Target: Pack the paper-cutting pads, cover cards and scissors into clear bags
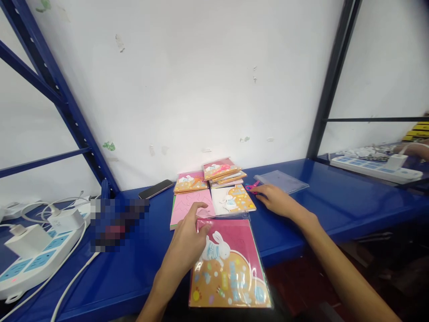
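Observation:
My left hand (pixel 186 239) hovers with its fingers spread at the top edge of a plastic-wrapped pink and orange rabbit craft pack (pixel 229 270), and its fingertips reach over a pink paper sheet (pixel 191 208). My right hand (pixel 273 201) lies palm down, and its fingertips are next to small pink scissors (pixel 252 186). Neither hand holds anything. A rabbit-printed orange booklet (pixel 233 200) lies just left of those fingers. Behind it stands a stack of similar craft packs (pixel 221 171), with another pack (pixel 190 182) to its left.
A transparent plastic sleeve (pixel 281 181) lies on the blue metal shelf (pixel 321 210) at the right, and a black phone (pixel 156 189) lies at the left. White power strips (pixel 36 261) with chargers sit at the left, and a pixelated patch (pixel 117 223) hides something. Blue uprights frame the white wall.

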A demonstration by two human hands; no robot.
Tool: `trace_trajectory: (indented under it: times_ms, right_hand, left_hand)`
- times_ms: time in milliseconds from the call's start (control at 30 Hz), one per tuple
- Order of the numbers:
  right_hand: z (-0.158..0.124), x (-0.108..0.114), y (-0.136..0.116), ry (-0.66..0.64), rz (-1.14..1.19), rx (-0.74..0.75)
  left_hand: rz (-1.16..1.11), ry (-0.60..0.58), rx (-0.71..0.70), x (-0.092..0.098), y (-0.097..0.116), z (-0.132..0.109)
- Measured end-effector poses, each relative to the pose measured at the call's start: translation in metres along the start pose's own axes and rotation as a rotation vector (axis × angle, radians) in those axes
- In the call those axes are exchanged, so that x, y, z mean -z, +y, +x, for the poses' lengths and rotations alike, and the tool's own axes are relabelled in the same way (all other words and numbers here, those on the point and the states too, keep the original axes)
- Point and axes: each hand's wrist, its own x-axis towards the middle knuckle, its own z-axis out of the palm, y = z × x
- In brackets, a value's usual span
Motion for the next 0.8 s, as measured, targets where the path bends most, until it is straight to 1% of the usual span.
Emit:
trace_trajectory:
  times_ms: [100,267,333,433,533,700,800]
  right_hand:
    - [0.0,0.003,0.004,-0.008,-0.039,-0.025]
    - [-0.002,0.004,0.004,-0.006,-0.085,-0.089]
    - [-0.003,0.004,0.002,-0.003,-0.084,-0.101]
    - [-0.005,0.006,-0.001,0.024,-0.072,-0.128]
    - [-0.005,0.009,-0.006,0.081,-0.042,-0.157]
    - [0.0,0.017,-0.016,0.248,0.059,-0.202]
    - [0.003,0.023,-0.026,0.337,0.14,-0.218]
  left_hand:
    - [0.062,-0.017,0.003,0.0,0.0,0.0]
    - [0.089,-0.1,-0.001,0.002,0.001,0.002]
    - [0.105,-0.095,-0.03,0.002,0.002,0.002]
    - [0.113,-0.054,-0.092,0.001,0.002,0.004]
    - [0.08,-0.021,-0.107,-0.001,-0.003,0.005]
    - [0.054,0.032,-0.079,-0.004,-0.01,0.006]
    - [0.054,0.031,-0.09,-0.005,-0.012,0.006]
